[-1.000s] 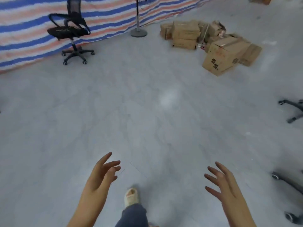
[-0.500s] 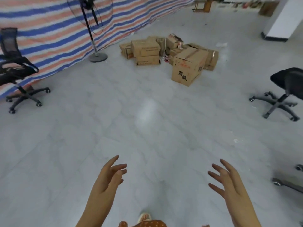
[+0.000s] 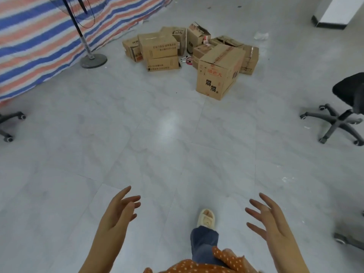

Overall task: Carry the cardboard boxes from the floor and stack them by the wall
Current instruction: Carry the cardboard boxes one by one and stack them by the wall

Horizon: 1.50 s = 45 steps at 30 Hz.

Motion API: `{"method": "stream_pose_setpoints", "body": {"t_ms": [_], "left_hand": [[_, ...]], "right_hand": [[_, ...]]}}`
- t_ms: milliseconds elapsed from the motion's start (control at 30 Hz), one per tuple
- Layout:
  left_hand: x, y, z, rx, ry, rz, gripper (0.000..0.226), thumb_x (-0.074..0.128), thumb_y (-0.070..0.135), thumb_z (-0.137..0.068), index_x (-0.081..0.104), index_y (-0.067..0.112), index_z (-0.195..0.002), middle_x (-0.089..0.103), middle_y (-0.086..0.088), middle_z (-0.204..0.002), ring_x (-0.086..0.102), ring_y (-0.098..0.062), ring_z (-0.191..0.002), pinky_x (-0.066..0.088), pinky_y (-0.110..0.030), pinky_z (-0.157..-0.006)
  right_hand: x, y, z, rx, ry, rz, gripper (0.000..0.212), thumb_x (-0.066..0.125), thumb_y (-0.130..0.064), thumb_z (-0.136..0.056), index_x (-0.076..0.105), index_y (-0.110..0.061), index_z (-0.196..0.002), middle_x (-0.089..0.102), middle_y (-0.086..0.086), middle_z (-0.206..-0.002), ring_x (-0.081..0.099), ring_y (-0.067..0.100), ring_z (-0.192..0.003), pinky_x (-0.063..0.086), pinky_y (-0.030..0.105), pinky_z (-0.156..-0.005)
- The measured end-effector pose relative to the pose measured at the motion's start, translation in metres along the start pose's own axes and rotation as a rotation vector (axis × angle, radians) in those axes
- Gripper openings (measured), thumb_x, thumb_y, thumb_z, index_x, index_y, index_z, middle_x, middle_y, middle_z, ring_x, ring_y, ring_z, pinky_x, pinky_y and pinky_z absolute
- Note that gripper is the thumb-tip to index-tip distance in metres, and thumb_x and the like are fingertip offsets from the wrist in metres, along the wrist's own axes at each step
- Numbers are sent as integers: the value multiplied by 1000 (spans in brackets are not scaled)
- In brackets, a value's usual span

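Note:
A heap of several brown cardboard boxes lies on the grey floor ahead. The nearest is a tall box with black print. To its left a wide box sits on top of a flatter one. Smaller boxes, some with open flaps, crowd behind them. My left hand and my right hand are held out low in front of me, fingers spread and holding nothing, far short of the boxes.
A striped blue, red and white tarp hangs along the left. A standing fan's round base rests beside it. Office chairs stand at the right and left edge. My slippered foot steps forward. A white pillar rises at far right.
The view has swung left and closed in on the boxes, which now sit nearer and more central. My right foot has stepped forward. Both hands stay spread and hold nothing.

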<state>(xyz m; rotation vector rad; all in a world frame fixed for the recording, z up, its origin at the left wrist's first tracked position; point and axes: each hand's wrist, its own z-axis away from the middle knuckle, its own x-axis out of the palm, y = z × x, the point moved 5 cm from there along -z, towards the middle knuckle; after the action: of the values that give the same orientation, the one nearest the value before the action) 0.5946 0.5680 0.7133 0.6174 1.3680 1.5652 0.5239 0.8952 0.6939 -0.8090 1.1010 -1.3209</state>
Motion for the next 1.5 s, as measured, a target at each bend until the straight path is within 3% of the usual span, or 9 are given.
{"method": "stream_pose_setpoints", "body": {"t_ms": [267, 433, 633, 767, 900, 1000, 1100, 1300, 1500], "left_hand": [[129, 87, -144, 34, -35, 32, 32, 46, 21, -95, 54, 36, -123, 69, 7, -109, 65, -7, -102, 51, -31, -87], [173, 116, -219, 13, -59, -9, 30, 44, 19, -96, 51, 34, -121, 65, 1, -117, 63, -15, -106, 50, -35, -93], [214, 135, -331, -16, -65, -16, 31, 43, 15, -95, 49, 26, -124, 62, -9, -122, 61, -23, -109, 47, -47, -99], [232, 158, -429, -9, -74, 18, 31, 45, 14, -96, 53, 28, -122, 65, -5, -117, 62, -21, -108, 48, -47, -97], [240, 199, -536, 29, -85, 27, 32, 47, 14, -96, 58, 34, -118, 71, 3, -106, 66, -10, -100, 51, -38, -89], [252, 228, -602, 55, -126, 29, 32, 47, 16, -97, 58, 35, -119, 70, 4, -108, 66, -9, -101, 51, -36, -88], [265, 246, -652, 58, -170, 10, 33, 47, 17, -96, 57, 35, -122, 69, 4, -111, 66, -10, -103, 50, -35, -87], [301, 261, -750, 0, -152, -15, 31, 47, 17, -96, 57, 36, -119, 70, 3, -109, 66, -9, -102, 51, -37, -89], [366, 292, -858, -3, -104, -11, 28, 46, 23, -96, 54, 39, -117, 67, 4, -111, 64, -10, -104, 50, -32, -88]], "right_hand": [[-18, -85, -193, -76, -35, -6, 36, 43, -54, -82, 51, -47, -116, 62, -17, -117, 65, 2, -101, 52, 31, -84], [-16, -102, -275, -47, -26, -32, 25, 42, -34, -97, 52, -44, -117, 63, -13, -117, 66, 3, -100, 53, 31, -80], [8, -123, -382, -29, 12, -8, 25, 41, -31, -98, 53, -43, -116, 64, -13, -116, 66, 3, -99, 53, 30, -79], [41, -155, -469, -50, 39, -18, 25, 41, -31, -98, 52, -45, -115, 63, -13, -117, 66, 5, -100, 54, 32, -80], [76, -203, -552, -82, 99, -50, 25, 43, -36, -94, 54, -44, -115, 66, -13, -114, 66, 4, -100, 59, 26, -73], [100, -236, -601, -79, 98, -51, 39, 41, -51, -82, 50, -42, -119, 61, -13, -120, 64, 6, -103, 55, 30, -80], [117, -254, -642, -37, 105, -49, 44, 40, -52, -81, 46, -39, -123, 58, -6, -125, 60, 10, -108, 52, 39, -89], [138, -282, -744, 24, 115, 16, 53, 37, -54, -79, 40, -34, -128, 51, -3, -133, 57, 19, -113, 47, 45, -98], [137, -316, -883, 24, 125, 4, 54, 38, -56, -80, 40, -35, -129, 52, -4, -130, 58, 19, -113, 48, 41, -94]]}}
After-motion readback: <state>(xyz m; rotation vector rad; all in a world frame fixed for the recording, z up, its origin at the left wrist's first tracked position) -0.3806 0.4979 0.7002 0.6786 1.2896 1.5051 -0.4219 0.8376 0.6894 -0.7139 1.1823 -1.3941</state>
